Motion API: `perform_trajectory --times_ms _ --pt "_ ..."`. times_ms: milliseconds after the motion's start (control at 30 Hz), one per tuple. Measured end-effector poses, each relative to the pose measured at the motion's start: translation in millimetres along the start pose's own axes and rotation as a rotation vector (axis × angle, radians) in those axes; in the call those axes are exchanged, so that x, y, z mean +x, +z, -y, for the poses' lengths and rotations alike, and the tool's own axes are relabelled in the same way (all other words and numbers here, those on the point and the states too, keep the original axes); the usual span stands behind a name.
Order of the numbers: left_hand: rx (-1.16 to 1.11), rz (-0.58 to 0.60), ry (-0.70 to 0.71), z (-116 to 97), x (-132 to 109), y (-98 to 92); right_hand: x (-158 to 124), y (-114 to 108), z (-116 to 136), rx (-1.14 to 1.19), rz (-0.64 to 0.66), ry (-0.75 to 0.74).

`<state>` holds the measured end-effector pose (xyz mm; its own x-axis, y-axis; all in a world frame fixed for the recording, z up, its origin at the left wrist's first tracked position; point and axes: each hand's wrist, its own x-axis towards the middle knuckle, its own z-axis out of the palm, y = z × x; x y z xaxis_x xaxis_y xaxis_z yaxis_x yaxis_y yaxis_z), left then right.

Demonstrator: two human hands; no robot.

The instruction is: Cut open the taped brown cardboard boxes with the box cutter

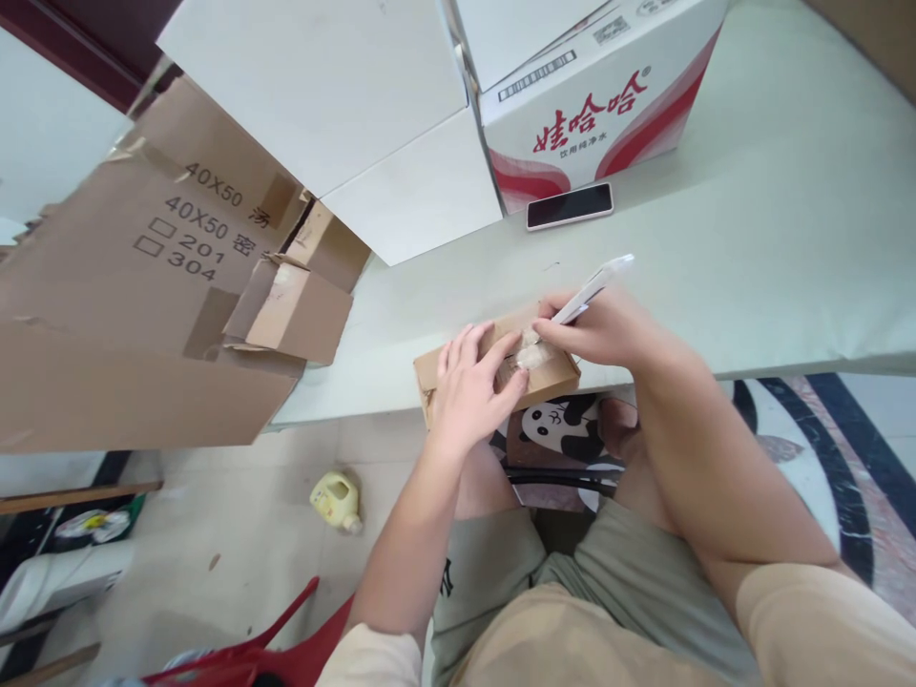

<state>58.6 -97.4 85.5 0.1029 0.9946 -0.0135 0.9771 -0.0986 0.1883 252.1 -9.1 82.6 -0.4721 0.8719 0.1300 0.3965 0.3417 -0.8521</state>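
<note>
A small brown cardboard box (552, 374), sealed with clear tape, lies at the near edge of the pale green table (751, 258). My left hand (476, 382) lies flat on the box's left part, fingers spread, pressing it down. My right hand (601, 329) is closed round a white pen-like tool (595, 283), whose tip points down at the taped seam on top of the box. Both forearms reach in from below, over my lap.
A phone (571, 206) lies face up behind the box. A white carton with red print (593, 105) and plain white boxes (343, 105) stand at the back. Large open brown cartons (157, 286) overhang the table's left. On the floor: a yellow bottle (336, 500), a red chair (264, 649).
</note>
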Motion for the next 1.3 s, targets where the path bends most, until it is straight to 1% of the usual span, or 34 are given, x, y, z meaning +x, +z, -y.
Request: perform_trajectory --times_ms 133,300,433,567,633,700,800,867,900,1000,1067,1100,1167,1200,1300 --pt "-0.016 -0.006 0.010 1.4 -0.1 0.9 -2.8 -5.9 3.8 0.014 -0.103 -0.015" --pt "-0.017 -0.015 0.015 2.7 -0.2 2.9 0.5 -4.5 0.1 0.078 -0.081 0.015" --pt "-0.009 -0.015 0.016 2.3 0.0 2.9 2.1 -3.9 -2.2 0.072 -0.060 -0.001" --pt "-0.013 -0.010 0.008 1.4 0.1 1.7 0.6 -6.3 0.2 0.059 -0.083 0.018" --pt "-0.023 -0.010 0.005 1.4 -0.5 1.6 -1.0 -8.0 1.9 0.035 -0.143 0.040" --pt "-0.032 -0.018 0.007 1.9 -1.4 2.3 -2.9 -10.1 2.9 0.032 -0.234 0.056" --pt "-0.048 -0.035 0.014 3.9 -1.9 4.3 -5.1 -13.1 2.3 0.121 -0.380 0.062" --pt "-0.076 -0.041 0.003 6.8 -0.5 4.6 -5.1 -14.2 0.8 0.170 -0.438 0.050" --pt "-0.093 -0.045 -0.016 8.9 0.7 3.7 -4.7 -14.3 0.0 0.175 -0.448 0.038" --pt "-0.102 -0.052 -0.119 20.0 6.0 -4.5 -2.4 -13.0 -2.6 0.187 -0.403 0.014" --pt "-0.085 -0.006 -0.171 31.5 9.6 -13.8 -1.1 -11.6 -3.9 0.227 -0.344 0.029" --pt "-0.085 0.040 -0.181 38.1 11.3 -18.8 -0.8 -11.1 -4.4 0.246 -0.316 0.041" --pt "-0.108 0.123 -0.177 51.2 14.2 -27.0 -0.8 -10.7 -5.1 0.260 -0.279 0.054" --pt "-0.122 0.145 -0.155 56.9 15.6 -29.6 -1.0 -10.7 -5.4 0.255 -0.271 0.054" --pt "-0.082 0.130 -0.090 66.5 19.7 -31.4 -1.5 -11.1 -6.2 0.214 -0.267 0.036"
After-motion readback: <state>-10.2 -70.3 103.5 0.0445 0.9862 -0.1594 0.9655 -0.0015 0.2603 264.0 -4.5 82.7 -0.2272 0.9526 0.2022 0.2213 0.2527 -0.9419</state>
